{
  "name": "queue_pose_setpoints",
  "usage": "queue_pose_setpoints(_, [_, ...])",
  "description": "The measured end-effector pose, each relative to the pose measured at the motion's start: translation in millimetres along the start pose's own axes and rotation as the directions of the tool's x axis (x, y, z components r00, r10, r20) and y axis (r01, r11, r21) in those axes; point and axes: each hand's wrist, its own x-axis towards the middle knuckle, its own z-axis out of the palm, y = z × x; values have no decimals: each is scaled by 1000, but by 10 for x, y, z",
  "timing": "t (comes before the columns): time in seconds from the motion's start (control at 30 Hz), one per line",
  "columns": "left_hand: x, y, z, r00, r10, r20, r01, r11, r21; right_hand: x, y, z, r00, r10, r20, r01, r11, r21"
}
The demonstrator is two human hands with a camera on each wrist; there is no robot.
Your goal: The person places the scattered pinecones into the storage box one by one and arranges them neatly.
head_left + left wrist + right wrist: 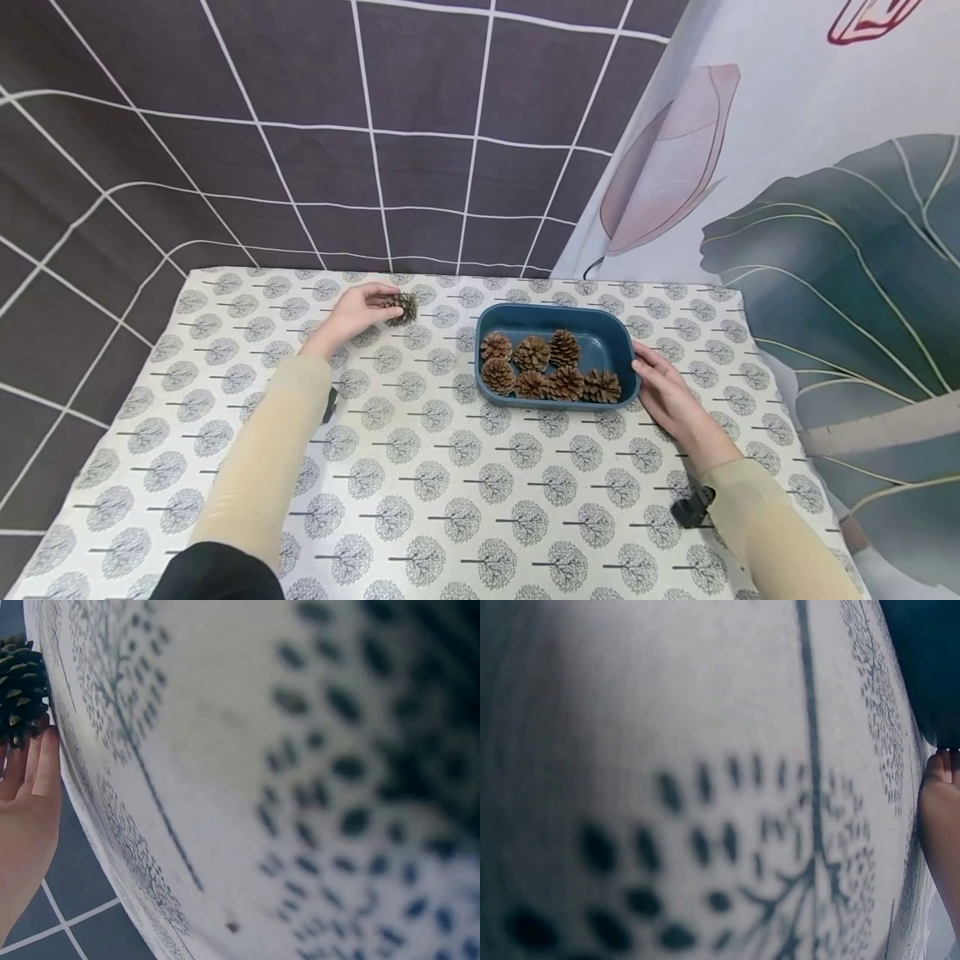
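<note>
At the back left of the table, my left hand (362, 312) pinches a brown pinecone (405, 309) between thumb and fingers. In the left wrist view, the fingers of that hand (26, 817) meet the underside of the pinecone (19, 690). To its right stands a dark blue rectangular container (555, 310) with several pinecones (532, 353) inside, mostly along its left and near sides. My right hand (670, 392) touches the container's right end with fairly straight fingers. The right wrist view catches only part of this hand (941, 802) beside the container (934, 667).
A white cloth with printed trees (435, 483) covers the table. Behind it hangs a dark curtain with a white grid (420, 167). On the right is a pale hanging with a large leaf print (847, 250). A black cable (592, 267) shows at the back edge.
</note>
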Motion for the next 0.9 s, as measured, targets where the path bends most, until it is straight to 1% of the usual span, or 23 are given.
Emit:
queue_pose_setpoints(0.13, [-27,32,36,1000,-1,-5,1,1000,15,-5,-9,3,1000,2,-1,-2,1000,-3])
queue_pose_setpoints(0.3, [-49,67,67,1000,18,-8,-18,1000,18,-4,-11,0,1000,4,6,-4,1000,5])
queue_pose_setpoints(0.5, [-30,72,97,999,33,-43,-31,998,55,-1,-6,-7,1000,-3,14,3,1000,-8])
queue_pose_setpoints(0.67, [-15,89,125,997,33,-75,-32,999,24,-1,-1,-13,1000,-7,19,8,1000,-21])
queue_pose_setpoints(0.83, [-28,125,158,993,60,-98,-62,998,-17,-4,4,-16,1000,-6,18,6,1000,-26])
queue_pose_setpoints(0.9, [-35,148,173,992,72,-101,-75,997,-20,-5,4,-15,1000,-3,15,4,1000,-25])
